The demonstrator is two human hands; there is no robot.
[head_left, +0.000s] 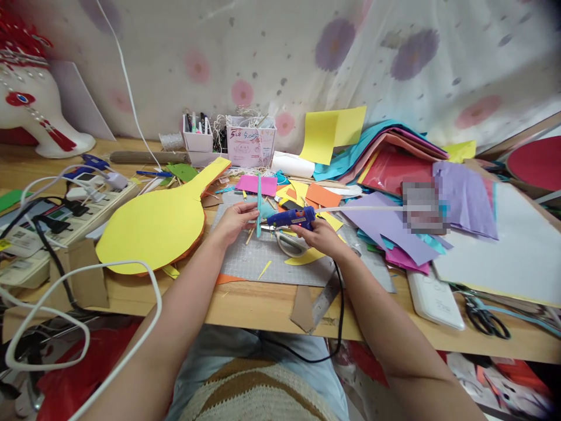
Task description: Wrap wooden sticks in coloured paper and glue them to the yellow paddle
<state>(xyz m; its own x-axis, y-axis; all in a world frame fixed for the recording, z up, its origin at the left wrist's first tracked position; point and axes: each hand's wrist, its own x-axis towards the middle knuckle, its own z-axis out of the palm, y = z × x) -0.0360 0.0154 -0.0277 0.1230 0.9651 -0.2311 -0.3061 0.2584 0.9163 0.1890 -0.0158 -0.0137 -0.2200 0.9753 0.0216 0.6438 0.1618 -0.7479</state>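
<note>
My right hand (322,234) is closed around a blue hot glue gun (291,218), with a long whitish glue stick (363,209) sticking out of its back end. The gun's nozzle points left, close to a thin light-blue paper strip (259,199). My left hand (239,221) pinches that strip upright over the grey cutting mat (245,260). Whether the nozzle touches the strip I cannot tell. Below the gun lie scissors with pale handles (291,245). A big yellow paddle-shaped cutout (151,225) rests left of my left hand.
Purple paper (390,225) and stacked coloured sheets (394,152) lie at right, near black scissors (486,318) and a white box-like device (436,301). A power strip (65,228) with cables stands at left. Pen holders (197,137) stand at the back. The gun's black cord (342,316) hangs over the table edge.
</note>
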